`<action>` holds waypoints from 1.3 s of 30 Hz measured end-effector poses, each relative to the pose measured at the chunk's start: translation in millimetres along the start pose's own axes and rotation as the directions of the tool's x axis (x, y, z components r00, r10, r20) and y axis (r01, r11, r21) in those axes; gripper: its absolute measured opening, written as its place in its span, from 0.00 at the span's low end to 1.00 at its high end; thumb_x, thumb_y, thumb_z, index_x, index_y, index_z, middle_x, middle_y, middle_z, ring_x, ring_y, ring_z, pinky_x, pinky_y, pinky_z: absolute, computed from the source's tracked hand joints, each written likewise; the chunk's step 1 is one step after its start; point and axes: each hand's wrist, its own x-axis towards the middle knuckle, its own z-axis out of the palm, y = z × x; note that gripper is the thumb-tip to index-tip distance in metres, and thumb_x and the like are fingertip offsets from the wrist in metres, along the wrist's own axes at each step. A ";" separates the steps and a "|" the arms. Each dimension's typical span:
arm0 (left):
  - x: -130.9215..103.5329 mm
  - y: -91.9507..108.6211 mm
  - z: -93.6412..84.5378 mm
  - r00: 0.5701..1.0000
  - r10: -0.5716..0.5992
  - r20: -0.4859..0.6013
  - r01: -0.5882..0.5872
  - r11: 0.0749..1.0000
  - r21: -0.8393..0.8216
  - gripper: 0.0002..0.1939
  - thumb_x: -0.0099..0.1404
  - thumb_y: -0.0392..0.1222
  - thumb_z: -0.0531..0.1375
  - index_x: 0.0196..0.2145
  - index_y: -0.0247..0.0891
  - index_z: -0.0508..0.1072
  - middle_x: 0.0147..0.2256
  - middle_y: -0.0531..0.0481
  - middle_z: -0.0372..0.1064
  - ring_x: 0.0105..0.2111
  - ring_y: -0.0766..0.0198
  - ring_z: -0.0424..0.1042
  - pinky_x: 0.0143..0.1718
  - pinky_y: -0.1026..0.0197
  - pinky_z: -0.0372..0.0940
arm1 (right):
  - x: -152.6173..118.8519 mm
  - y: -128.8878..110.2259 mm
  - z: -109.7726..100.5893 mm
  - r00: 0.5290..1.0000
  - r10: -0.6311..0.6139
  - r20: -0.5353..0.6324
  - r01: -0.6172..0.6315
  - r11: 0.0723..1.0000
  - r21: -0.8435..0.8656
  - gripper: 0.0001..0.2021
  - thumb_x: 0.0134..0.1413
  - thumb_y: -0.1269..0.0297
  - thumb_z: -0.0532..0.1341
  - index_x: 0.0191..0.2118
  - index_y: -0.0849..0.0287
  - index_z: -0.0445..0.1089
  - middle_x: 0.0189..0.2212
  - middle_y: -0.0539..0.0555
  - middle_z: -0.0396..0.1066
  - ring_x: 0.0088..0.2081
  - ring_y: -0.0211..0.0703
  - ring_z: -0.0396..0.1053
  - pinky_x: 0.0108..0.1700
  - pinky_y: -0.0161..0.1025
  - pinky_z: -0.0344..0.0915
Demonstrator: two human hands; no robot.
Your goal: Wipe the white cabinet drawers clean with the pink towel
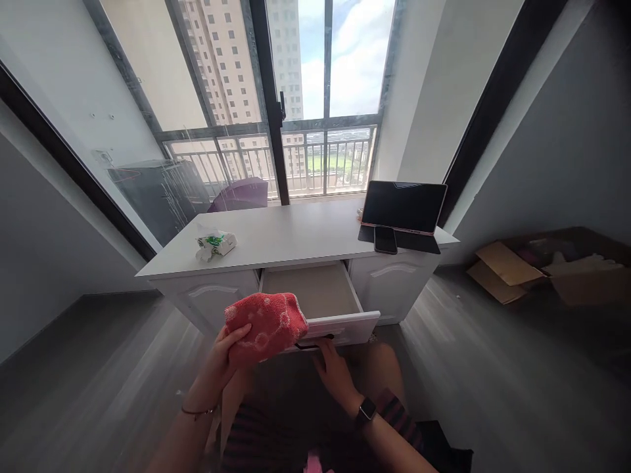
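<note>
My left hand (231, 348) grips a folded red towel (269, 322) with a pale pattern, thumb on top. It is held up over the left front corner of a pulled-out white drawer (345, 326). No items show on the part of the drawer's floor in sight; the towel hides its near left part. At the drawer front, my right hand (332, 368) has its fingers hooked on the dark handle (308, 345). A dark watch (366, 408) sits on my right wrist.
The drawer belongs to a white desk (296, 230). On it are a tissue pack (217, 244) at left, and a tablet (405, 207) on a stand with a phone (385, 240) at right. An open cardboard box (513, 263) stands on the floor at right. Windows (325, 98) lie behind.
</note>
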 end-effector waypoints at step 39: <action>174.0 -42.7 123.1 0.622 0.050 0.781 -0.753 0.311 0.580 0.19 0.59 0.39 0.55 0.48 0.35 0.73 0.46 0.43 0.72 0.45 0.56 0.69 0.48 0.56 0.61 | 0.9 -0.2 -10.9 0.999 -0.028 0.038 0.030 0.998 -0.047 0.21 0.57 0.73 0.52 0.56 0.54 0.60 0.55 0.57 0.64 0.52 0.49 0.68 0.48 0.45 0.70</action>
